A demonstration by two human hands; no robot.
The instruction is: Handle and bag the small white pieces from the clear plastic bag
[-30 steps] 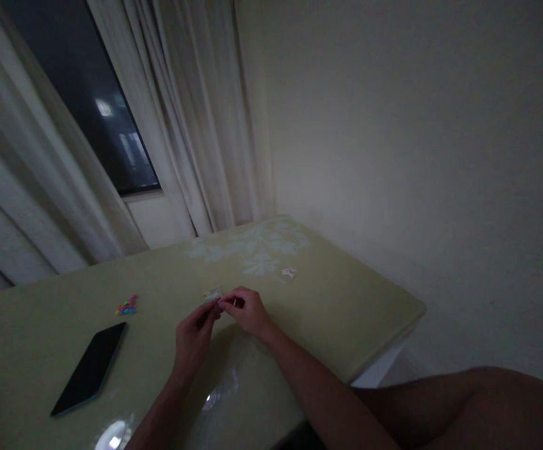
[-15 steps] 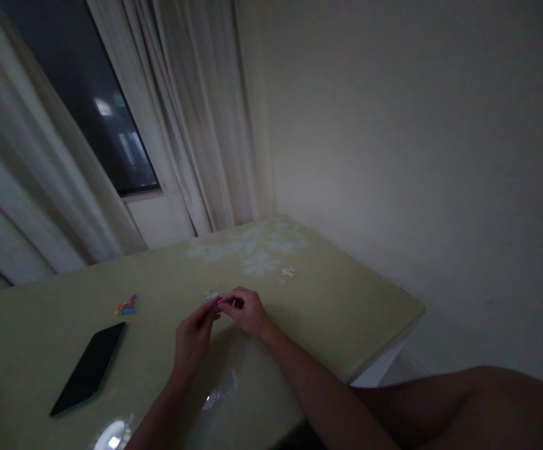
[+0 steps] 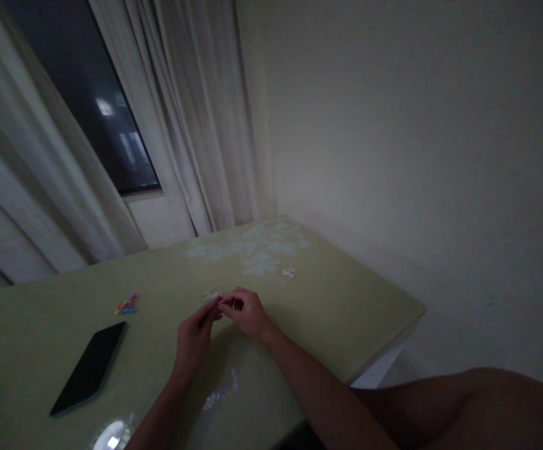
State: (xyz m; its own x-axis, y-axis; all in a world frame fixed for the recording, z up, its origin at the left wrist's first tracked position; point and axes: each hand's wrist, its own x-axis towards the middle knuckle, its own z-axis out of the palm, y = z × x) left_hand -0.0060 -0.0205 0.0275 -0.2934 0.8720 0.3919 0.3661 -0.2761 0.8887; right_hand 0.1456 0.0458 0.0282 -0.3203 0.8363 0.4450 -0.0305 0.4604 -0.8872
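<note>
My left hand (image 3: 197, 329) and my right hand (image 3: 244, 310) meet fingertip to fingertip above the table. Both are closed in a pinch. A speck of pink shows where the fingertips join, but it is too small and dark for me to name. Just behind the fingers lies a small clear packet (image 3: 212, 294) with pale and yellowish bits, partly hidden by my hands. Off to the left rests a little heap of brightly coloured small pieces (image 3: 127, 305). Some small white pieces (image 3: 288, 273) lie beyond my right hand.
A black tablet-like device (image 3: 89, 369) lies on the left of the table (image 3: 346, 312), which has a greenish cover. Glare from a lamp (image 3: 112, 435) shines near the front edge. Curtains (image 3: 205, 125) and a wall (image 3: 416, 156) stand behind; my bare leg (image 3: 463, 406) is at the lower right.
Almost nothing differs. My joined fingertips have shifted very slightly, and the pink speck between them shows less.
</note>
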